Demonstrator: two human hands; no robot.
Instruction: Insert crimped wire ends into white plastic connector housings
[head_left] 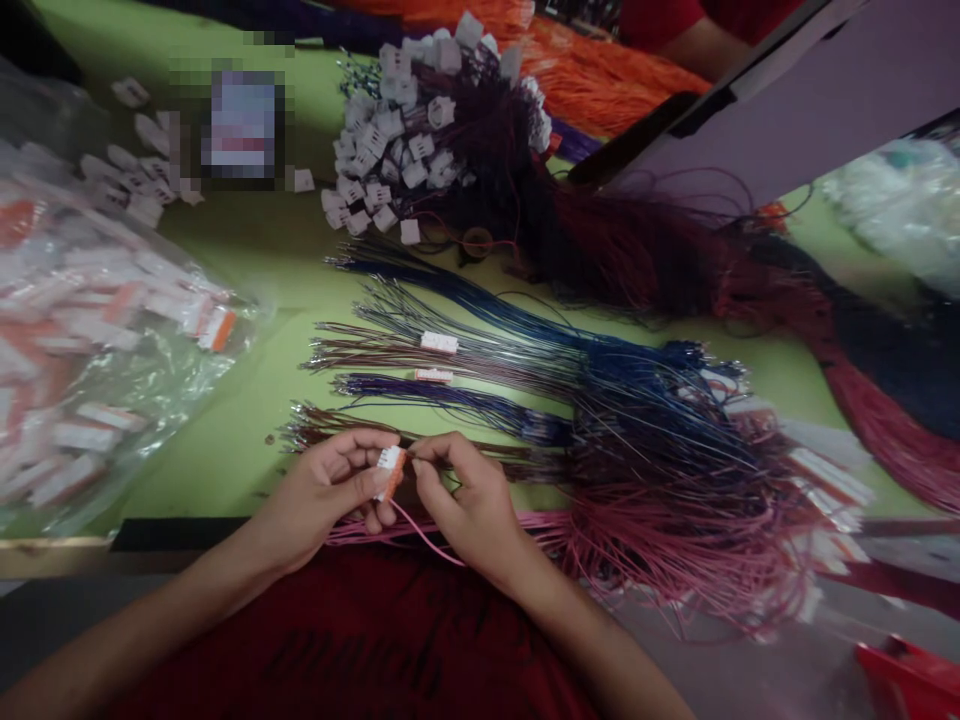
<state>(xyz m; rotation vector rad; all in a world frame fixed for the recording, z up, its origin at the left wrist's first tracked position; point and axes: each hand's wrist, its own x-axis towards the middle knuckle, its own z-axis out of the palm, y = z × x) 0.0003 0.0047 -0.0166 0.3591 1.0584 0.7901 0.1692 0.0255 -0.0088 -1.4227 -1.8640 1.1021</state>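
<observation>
**Two hands on a small connector at the near table edge**

Closest to the viewer, above a red shirt, both hands meet over the front edge of a green table [247, 260]. The left hand [330, 490] pinches a small white-and-orange connector [391, 470] between thumb and fingers, closed firmly around it. The connector stands nearly upright, tipped slightly right. The right hand [469, 505] comes in from the right, thumb and forefinger pinched shut against the connector's right side. Whether they also grip a wire end is too small to tell. A pink wire [424, 535] trails from the connector's lower end down and right, under the right hand.

Just beyond the hands, wire bundles lie fanned with their long axes running left to right and their loose ends pointing left: a pink bundle [637, 545] nearest, then brown [330, 425], purple [420, 392] and blue [480, 300]. The right hand is nearer all of them. Bare table lies to the left, up to a clear bag [90, 360] of parts.

Farther back sits a heap of white connectors [397, 140] on dark wires. Another person's arm [690, 45] shows at the top edge.
</observation>
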